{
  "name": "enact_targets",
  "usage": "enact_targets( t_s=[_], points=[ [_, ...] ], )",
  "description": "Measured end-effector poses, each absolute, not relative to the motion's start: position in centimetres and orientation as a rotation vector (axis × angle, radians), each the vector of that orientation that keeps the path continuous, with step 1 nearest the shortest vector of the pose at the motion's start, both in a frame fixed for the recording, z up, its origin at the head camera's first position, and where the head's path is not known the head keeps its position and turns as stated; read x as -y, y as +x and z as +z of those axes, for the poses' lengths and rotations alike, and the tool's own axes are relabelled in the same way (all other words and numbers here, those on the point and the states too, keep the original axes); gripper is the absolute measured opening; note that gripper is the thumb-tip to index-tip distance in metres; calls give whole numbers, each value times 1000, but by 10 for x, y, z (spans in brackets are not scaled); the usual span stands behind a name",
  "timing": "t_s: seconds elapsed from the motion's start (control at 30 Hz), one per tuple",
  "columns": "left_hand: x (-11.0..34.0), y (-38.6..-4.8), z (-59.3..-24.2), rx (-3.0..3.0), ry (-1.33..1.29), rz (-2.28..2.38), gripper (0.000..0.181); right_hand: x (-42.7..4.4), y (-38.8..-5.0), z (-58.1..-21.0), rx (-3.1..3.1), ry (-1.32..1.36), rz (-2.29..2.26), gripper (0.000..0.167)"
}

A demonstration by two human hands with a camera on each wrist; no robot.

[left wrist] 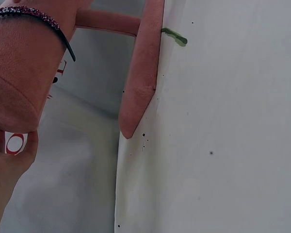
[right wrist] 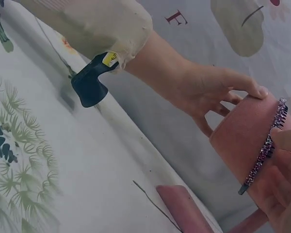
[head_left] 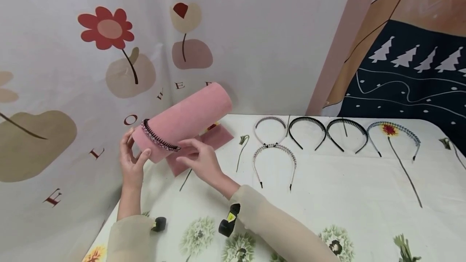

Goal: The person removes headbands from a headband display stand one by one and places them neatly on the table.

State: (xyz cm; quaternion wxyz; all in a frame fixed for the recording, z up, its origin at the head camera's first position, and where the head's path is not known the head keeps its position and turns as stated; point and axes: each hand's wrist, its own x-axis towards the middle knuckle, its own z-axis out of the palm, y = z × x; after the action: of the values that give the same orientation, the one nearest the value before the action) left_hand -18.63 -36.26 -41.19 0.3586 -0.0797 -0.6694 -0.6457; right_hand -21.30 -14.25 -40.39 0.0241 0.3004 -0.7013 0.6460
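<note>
A plush pink cylinder on a flat pink base, a headband display stand (head_left: 193, 112), is tilted above the table. My left hand (head_left: 132, 169) grips its near end, thumb below and fingers round the rim. Around that end sits a black toothed headband with glittery pink-purple stones (head_left: 154, 137). At the headband's lower tip is my right hand (head_left: 205, 163), thumb and index finger spread apart against the roll. One fingertip overlaps the glittery band (right wrist: 263, 154) in the right wrist view. The left wrist view shows the free tip of the headband (left wrist: 51, 23) standing off the cylinder.
To the right lie several headbands: a black one (head_left: 307, 120), another black one (head_left: 347, 122), a blue-grey one (head_left: 407, 132) and a pale beaded one (head_left: 274, 146) among them. The white flowered tablecloth (head_left: 327, 189) meets a printed curtain (head_left: 262, 43) behind.
</note>
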Motion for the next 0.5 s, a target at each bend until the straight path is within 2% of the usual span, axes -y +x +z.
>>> enact_targets(
  t_s=[0.13, 0.37, 0.5],
  points=[
    [364, -187, -413, 1714, -229, -1664, 68, 152, -214, -400, 2179, 904, 1914, 36],
    [363, -187, -413, 1709, -219, -1666, 68, 164, -216, -397, 2246, 784, 1753, 19],
    [362, -188, -412, 1716, -214, -1660, 68, 168, -215, -396, 2305, 734, 1613, 22]
  ],
)
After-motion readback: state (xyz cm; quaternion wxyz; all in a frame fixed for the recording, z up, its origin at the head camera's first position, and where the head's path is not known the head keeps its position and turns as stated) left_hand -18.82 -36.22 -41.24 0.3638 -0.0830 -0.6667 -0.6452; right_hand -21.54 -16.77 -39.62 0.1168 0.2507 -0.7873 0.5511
